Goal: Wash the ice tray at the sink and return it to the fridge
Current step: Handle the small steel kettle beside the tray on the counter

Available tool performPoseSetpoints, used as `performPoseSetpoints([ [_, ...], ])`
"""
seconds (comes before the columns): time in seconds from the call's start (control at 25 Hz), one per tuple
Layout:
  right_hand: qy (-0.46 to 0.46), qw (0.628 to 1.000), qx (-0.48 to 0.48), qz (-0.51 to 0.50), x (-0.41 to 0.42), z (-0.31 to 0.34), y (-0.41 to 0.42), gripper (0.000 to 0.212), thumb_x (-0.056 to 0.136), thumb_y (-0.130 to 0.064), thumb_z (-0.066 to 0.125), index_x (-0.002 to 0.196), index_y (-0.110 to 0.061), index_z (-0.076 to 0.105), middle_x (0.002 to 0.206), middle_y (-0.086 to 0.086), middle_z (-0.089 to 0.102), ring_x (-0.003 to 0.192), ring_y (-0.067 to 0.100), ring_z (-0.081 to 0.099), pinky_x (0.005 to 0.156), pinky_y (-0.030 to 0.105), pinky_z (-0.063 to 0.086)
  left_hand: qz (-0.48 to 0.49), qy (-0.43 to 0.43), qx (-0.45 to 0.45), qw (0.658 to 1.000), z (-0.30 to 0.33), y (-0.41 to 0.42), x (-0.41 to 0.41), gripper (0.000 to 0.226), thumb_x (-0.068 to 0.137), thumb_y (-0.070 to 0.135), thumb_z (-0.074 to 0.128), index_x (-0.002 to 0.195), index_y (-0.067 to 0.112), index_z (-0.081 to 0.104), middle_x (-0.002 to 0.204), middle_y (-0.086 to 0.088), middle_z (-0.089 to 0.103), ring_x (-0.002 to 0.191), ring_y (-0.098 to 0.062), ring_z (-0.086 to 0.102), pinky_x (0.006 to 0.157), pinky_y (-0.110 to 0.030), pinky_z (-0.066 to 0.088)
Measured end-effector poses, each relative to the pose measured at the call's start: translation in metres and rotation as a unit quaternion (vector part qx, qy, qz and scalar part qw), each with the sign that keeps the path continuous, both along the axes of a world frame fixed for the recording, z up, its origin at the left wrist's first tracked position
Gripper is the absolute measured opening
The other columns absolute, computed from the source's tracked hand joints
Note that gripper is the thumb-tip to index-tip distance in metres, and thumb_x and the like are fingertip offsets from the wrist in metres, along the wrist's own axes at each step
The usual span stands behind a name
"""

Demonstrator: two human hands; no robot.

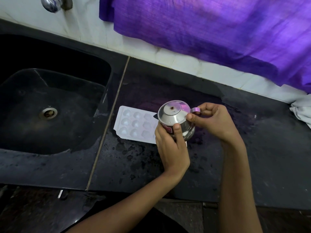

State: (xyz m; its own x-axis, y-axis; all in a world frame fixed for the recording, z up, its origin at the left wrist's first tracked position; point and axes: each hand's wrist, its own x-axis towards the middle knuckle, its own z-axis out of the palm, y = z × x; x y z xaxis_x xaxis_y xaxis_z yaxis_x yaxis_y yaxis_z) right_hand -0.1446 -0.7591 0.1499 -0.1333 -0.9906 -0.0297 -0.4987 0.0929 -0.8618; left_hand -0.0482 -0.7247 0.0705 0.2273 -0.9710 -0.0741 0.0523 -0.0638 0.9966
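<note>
Currently both hands are busy with a small lidded stainless-steel pot (175, 120), not the tray. Left hand (171, 148) wraps the pot body from the near side, thumb up the wall. Right hand (213, 121) pinches at the lid rim, thumb pressed on the lid edge, fingers curled by the small looped side handle (196, 110). Neither hand is free.

The white plastic ice tray with rounded cups (134, 123) lies flat on the black stone counter (134, 165), cups facing up, just right of the black sink basin (50, 101) and clear of it. Its long axis runs roughly left-right, slightly skewed, near-parallel to the counter's front edge. Its right end is hidden behind the pot and left hand; I can't tell whether the pot touches it or is held above it.

Key relation: the tray sits to the left of and beyond both hands, toward the sink. The left hand is nearer, right over the tray's right end. My read: left hand takes the tray along a long edge once the pot is put down; it's a short move left to the basin.

Cups look empty; water residue not resolvable. Counter surface looks wet in patches.

Labels: a pink/red sticker (168, 129) on the pot wall by the left thumb, text too small to read. No other writing is visible. Purple cloth (210, 31) hangs over the wall above; tap knob (50, 4) top left.
</note>
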Motion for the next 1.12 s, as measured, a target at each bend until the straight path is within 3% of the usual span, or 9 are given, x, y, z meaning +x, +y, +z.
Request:
performPoseSetpoints([
  [0.2, 0.001, 1.0, 0.003, -0.013, 0.008, 0.0, -0.02, 0.042, 0.055, -0.034, 0.077, 0.08, -0.002, 0.064, 0.06, -0.006, 0.071, 0.06, 0.005, 0.068, 0.058, 0.019, 0.053, -0.008, 0.01, 0.007, 1.0, -0.001, -0.022, 0.008, 0.071, 0.085, 0.068, 0.029, 0.136, 0.022, 0.041, 0.125, 0.005, 0.06, 0.114, -0.011, 0.057, 0.096, -0.037, 0.047],
  [0.4, 0.077, 0.996, 0.033, -0.025, 0.016, -0.011, -0.043, 0.054, 0.038, -0.061, 0.077, 0.07, -0.018, 0.065, 0.064, -0.001, 0.072, 0.07, 0.016, 0.071, 0.077, 0.044, 0.057, -0.037, 0.019, 0.083, 0.996, -0.004, -0.037, 0.019, 0.049, 0.096, 0.048, 0.031, 0.131, 0.017, 0.046, 0.117, 0.002, 0.064, 0.105, -0.017, 0.06, 0.09, -0.033, 0.047],
  [0.6, 0.123, 0.991, 0.039, -0.027, 0.021, -0.014, -0.056, 0.038, 0.053, -0.049, 0.081, 0.072, -0.02, 0.066, 0.065, -0.005, 0.071, 0.068, 0.01, 0.069, 0.074, 0.035, 0.057, -0.043, 0.023, 0.104, 0.993, -0.003, -0.046, 0.025, 0.047, 0.098, 0.046, 0.031, 0.127, 0.015, 0.049, 0.111, 0.002, 0.066, 0.094, -0.012, 0.058, 0.082, -0.026, 0.042],
  [1.12, 0.17, 0.984, 0.041, -0.019, 0.026, -0.012, -0.064, 0.033, 0.062, -0.045, 0.081, 0.075, -0.019, 0.065, 0.068, -0.005, 0.071, 0.068, 0.009, 0.067, 0.066, 0.024, 0.052, -0.045, 0.045, 0.112, 0.992, -0.004, -0.051, 0.028, 0.046, 0.097, 0.047, 0.031, 0.122, 0.015, 0.051, 0.1, 0.009, 0.062, 0.088, -0.007, 0.056, 0.082, -0.024, 0.042],
])
